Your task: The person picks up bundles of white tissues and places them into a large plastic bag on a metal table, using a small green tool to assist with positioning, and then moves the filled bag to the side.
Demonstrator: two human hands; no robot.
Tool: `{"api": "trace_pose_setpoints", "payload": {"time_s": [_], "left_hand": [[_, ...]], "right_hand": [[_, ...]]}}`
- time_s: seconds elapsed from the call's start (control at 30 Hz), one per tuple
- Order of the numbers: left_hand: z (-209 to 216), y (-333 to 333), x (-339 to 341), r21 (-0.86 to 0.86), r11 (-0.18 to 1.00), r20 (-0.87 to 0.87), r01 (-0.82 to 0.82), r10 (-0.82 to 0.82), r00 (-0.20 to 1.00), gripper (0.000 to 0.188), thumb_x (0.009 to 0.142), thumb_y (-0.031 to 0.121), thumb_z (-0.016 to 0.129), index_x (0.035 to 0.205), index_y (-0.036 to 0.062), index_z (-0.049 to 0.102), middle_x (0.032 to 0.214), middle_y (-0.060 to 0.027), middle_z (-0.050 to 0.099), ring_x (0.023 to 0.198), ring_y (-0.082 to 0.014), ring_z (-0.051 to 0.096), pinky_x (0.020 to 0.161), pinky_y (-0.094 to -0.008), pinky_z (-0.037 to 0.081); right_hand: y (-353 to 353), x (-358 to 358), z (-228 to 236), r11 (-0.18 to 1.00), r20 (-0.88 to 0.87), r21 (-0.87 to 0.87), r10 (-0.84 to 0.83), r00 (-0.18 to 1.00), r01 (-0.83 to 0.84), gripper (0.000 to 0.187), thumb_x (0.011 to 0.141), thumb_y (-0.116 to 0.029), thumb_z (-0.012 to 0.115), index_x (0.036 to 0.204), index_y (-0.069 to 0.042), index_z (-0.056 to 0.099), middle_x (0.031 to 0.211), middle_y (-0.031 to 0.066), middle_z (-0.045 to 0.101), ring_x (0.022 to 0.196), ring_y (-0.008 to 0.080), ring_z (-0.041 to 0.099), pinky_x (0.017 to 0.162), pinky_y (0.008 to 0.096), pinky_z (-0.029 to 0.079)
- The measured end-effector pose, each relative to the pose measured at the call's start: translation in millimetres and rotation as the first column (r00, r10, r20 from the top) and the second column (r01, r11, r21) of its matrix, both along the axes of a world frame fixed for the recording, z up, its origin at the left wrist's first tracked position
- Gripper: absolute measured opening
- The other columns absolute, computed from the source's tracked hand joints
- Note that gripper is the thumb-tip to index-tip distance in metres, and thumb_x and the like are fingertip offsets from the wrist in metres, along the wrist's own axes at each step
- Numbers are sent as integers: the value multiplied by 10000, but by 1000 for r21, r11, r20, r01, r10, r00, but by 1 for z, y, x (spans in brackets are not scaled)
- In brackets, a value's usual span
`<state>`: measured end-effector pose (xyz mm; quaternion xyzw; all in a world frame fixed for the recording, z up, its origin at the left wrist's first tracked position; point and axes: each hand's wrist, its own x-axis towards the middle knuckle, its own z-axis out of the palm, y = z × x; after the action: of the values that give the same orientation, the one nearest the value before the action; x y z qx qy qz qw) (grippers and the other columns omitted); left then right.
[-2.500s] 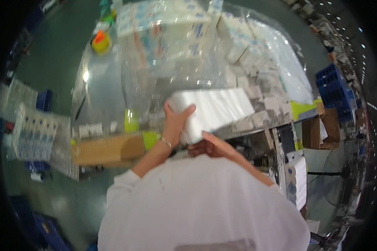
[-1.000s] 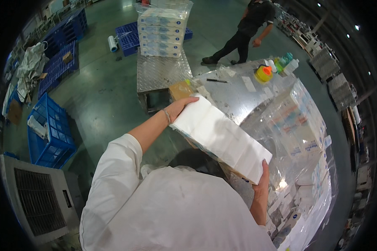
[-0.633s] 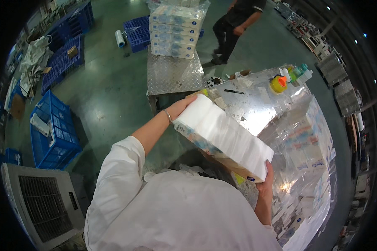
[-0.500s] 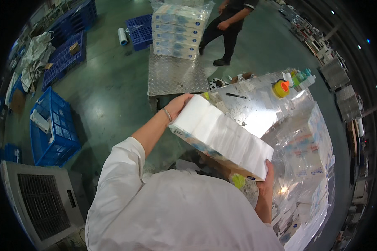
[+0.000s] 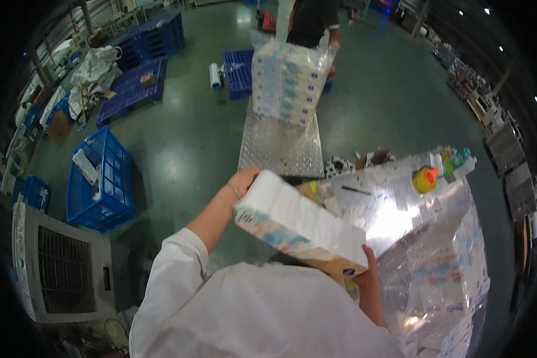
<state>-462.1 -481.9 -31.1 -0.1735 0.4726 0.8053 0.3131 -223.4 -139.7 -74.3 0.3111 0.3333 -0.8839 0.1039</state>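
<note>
A long pack of tissues slants in front of my chest, its white top up and its printed side toward me. My left hand is closed on the far left end, with some fingers hidden behind it. At the nearer right end, my right hand grips the pack with its thumb along the end face. Just beyond the pack, a metal tabletop carries a black pen and a yellow tape roll with an orange core. Clear-wrapped tissue packs lie right of my right hand.
Ahead, a wrapped stack of tissue packs stands on a metal checker-plate platform, a person in dark clothes behind it. To the left are a blue crate, a grey vented unit and blue pallets. Bottles stand at the table's far corner.
The view has shifted, so most things appear lower. The pack is turned to show more of its printed side, still in both hands. The person has moved behind the wrapped stack, which now leans.
</note>
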Motion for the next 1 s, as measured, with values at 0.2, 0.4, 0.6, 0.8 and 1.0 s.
{"api": "trace_pose_setpoints", "payload": {"time_s": [0.2,0.4,0.6,0.8,1.0], "left_hand": [[-26,-38,-16,88,995,89,-41,34,995,177,828,179,528,794,14,583,768,-118,611,663,-223,588,637,-371,513],[-27,-65,-21,10,977,107,-214,212,971,169,825,160,519,789,5,577,786,-125,616,665,-223,587,628,-385,512],[-144,-167,31,215,977,-127,-11,39,991,406,867,440,462,973,77,608,972,-51,618,824,-142,576,756,-302,472],[-145,-385,37,113,938,-257,-329,347,902,401,871,387,470,1106,74,555,1064,-56,588,968,-183,555,859,-343,436],[9,-644,132,459,90,-305,-884,950,-62,194,841,204,514,952,48,544,975,-113,562,847,-228,549,823,-356,456]], "right_hand": [[-4,-43,-11,993,-26,19,114,993,-114,480,816,-399,451,1161,-67,486,1066,97,569,953,269,551,811,398,449],[-38,-69,21,982,-78,78,179,981,-173,541,782,-417,480,1185,-59,440,1083,120,527,962,281,533,782,411,457],[-99,-102,-1,865,93,315,380,920,-390,556,771,-450,471,1221,-128,420,1136,96,506,1014,303,497,820,442,431],[-304,-222,29,649,-269,159,753,600,-744,517,839,-388,416,1245,-69,400,1196,108,493,1072,293,489,893,483,398],[-563,-328,75,363,-486,348,858,164,-865,575,869,-288,468,1326,-32,231,1199,170,479,1138,272,439,936,428,366]]}}
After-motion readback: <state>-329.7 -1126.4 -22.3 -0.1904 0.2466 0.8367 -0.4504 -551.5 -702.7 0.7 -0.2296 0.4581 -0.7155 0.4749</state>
